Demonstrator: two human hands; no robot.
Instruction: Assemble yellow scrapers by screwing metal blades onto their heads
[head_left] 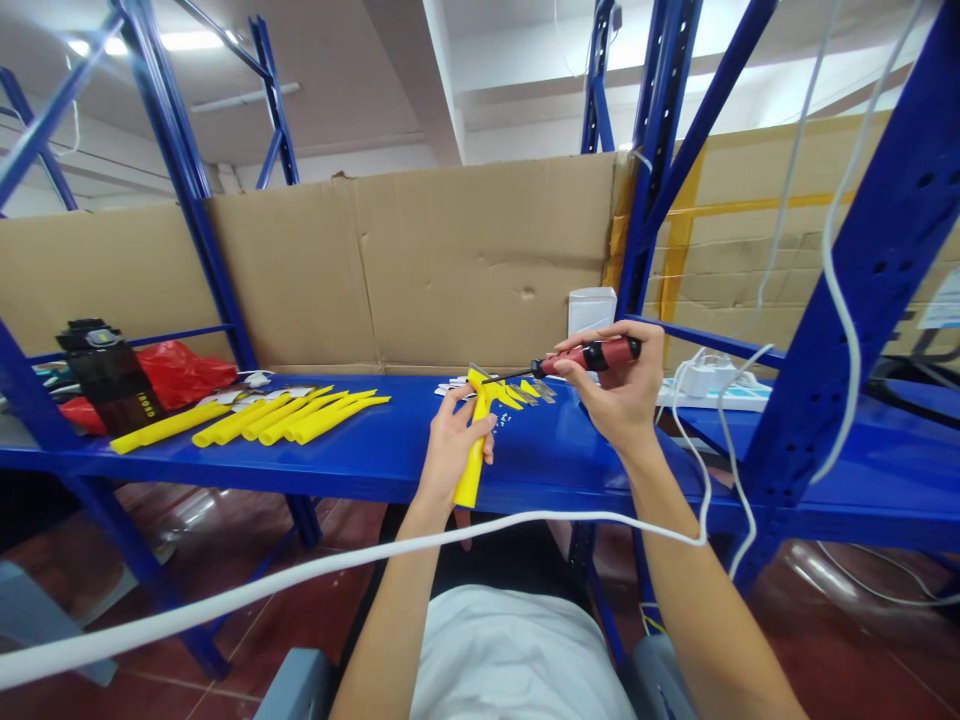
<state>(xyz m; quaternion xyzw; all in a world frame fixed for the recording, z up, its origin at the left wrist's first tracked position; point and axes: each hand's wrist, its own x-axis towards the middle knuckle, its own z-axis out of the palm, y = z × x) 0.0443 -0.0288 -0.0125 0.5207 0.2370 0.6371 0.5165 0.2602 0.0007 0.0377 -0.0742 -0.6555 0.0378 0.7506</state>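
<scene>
My left hand is closed around a yellow plastic handle-like piece, held tilted over the front edge of the blue shelf. In my right hand is a red and black screwdriver, gripped by its handle. Its thin dark shaft points left, and the tip meets the upper end of the yellow piece; the exact contact is too small to make out. Just behind, small yellow parts lie on the shelf beside tiny white bits.
Several long yellow pieces lie in a row at the left, near a dark bottle and a red plastic bag. A white cable crosses low in front of me. A power strip and blue posts stand right.
</scene>
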